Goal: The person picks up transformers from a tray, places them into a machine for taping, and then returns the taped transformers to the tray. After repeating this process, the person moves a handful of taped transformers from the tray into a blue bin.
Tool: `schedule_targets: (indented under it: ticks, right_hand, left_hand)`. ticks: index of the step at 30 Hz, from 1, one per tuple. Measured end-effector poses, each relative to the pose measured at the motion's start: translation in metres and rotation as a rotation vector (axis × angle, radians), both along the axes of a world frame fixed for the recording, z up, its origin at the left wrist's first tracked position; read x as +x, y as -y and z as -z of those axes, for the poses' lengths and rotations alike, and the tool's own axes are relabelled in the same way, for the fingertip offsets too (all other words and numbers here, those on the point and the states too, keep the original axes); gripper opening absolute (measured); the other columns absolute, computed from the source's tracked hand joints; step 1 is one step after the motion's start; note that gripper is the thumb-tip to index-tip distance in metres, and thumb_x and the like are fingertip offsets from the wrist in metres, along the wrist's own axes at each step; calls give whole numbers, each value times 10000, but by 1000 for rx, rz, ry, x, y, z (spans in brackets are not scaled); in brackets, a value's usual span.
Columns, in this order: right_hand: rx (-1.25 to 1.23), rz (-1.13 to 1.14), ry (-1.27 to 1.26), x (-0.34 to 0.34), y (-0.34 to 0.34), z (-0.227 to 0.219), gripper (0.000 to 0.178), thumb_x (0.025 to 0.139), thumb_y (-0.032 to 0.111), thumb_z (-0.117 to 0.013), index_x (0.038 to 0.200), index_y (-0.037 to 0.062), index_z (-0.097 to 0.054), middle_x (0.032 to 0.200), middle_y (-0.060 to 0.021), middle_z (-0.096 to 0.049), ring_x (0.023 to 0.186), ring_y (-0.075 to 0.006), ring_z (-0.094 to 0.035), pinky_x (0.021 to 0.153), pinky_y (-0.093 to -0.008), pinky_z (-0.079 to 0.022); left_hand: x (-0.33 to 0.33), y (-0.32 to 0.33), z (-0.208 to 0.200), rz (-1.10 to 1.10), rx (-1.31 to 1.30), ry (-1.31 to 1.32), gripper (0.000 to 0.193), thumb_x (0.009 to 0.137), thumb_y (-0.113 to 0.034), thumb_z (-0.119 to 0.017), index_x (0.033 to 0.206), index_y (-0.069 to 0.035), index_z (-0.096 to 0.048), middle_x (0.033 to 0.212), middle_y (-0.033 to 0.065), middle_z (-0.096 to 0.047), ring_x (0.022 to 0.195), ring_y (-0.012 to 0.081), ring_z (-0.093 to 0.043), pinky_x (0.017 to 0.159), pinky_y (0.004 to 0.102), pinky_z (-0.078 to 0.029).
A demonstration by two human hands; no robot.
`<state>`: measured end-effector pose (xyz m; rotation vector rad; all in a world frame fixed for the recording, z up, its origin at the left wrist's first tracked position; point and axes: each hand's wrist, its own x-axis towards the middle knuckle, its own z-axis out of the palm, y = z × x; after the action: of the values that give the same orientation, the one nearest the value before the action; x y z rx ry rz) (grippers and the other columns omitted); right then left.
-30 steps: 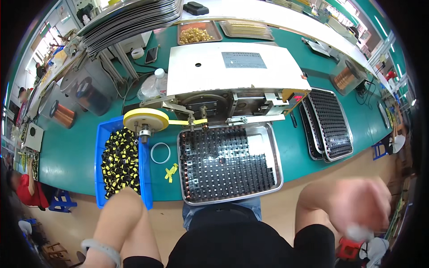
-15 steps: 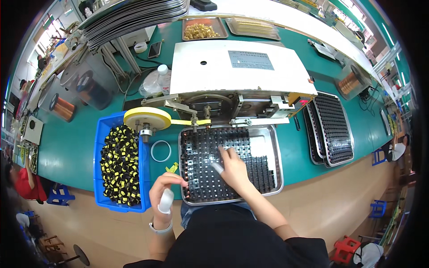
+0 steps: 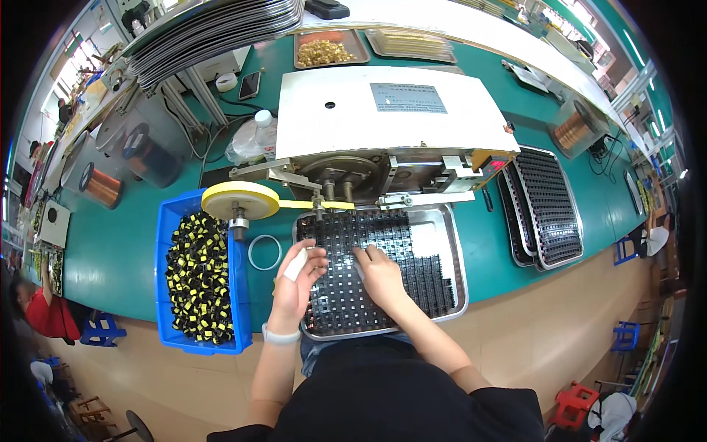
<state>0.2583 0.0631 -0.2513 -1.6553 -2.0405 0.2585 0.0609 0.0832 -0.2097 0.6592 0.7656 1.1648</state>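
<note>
My left hand (image 3: pixel 296 283) is raised over the left edge of a metal tray (image 3: pixel 462 274), its fingers loosely bent and apart with nothing visible in them. White wrapping covers one digit. Rows of small black coil bobbins (image 3: pixel 346 295) fill most of the tray. Among them my right hand (image 3: pixel 381 278) rests with curled fingertips close together; whatever lies between them is hidden. Just beyond stands a white winding machine (image 3: pixel 309 125), whose shafts point toward the tray. A yellow tape roll (image 3: pixel 241 193) feeds a strip (image 3: pixel 298 205) to those shafts.
At the left sits a blue bin (image 3: pixel 241 309) of black parts with yellow tape. A clear ring (image 3: pixel 264 253) lies between bin and tray. More filled trays (image 3: pixel 549 210) are stacked right. Copper wire spools (image 3: pixel 101 184) and a plastic bottle (image 3: pixel 265 134) stand behind.
My left hand has risen from the tray's lower left and opened out. My right fingers have curled in and shifted slightly. The copper-coloured piece at the machine's shaft no longer shows.
</note>
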Motion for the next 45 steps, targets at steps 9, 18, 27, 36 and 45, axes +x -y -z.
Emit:
schedule_targets:
  ticks: [9,18,27,36,45]
  right_hand:
    - [-129,84,-533,13,2,-18,280,849,11,-641,1127,28,-606,1006,-149,-635,843,-277,-672,743,-353,-527]
    - [-697,56,-2344,25,-5,10,321,926,143,-588,1208,1,-532,814,-9,-516,715,-129,-486,621,-239,-395]
    - [-370,256,-1484,-4,-19,-22,228,907,61,-617,1128,40,-563,786,-24,-580,526,-78,-453,455,-208,-305]
    - [291,77,-692,-33,-55,-18,405,728,-124,-635,1106,21,-617,970,-143,-651,836,-301,-659,729,-344,-527]
    - [465,86,-450,-45,-67,-9,545,637,-176,-511,1144,10,-582,1069,-178,-604,915,-384,-623,779,-416,-526]
  left_hand:
    - [31,-67,43,136,-314,387,317,950,-214,-575,1215,-42,-555,1173,107,-610,1083,238,-580,938,364,-474]
    - [46,-80,51,276,-403,773,311,948,-157,-585,1220,-11,-554,1152,131,-604,1039,237,-594,888,326,-500]
    - [-7,-19,34,252,-391,814,277,978,-168,-532,1239,-79,-565,1083,83,-587,983,190,-538,806,290,-468]
    - [-23,17,49,177,-394,828,279,980,-203,-544,1235,-92,-547,1086,75,-583,993,190,-534,817,299,-459]
    - [-21,19,48,191,-390,831,282,969,-170,-532,1238,-89,-565,1100,73,-595,993,192,-532,826,303,-452]
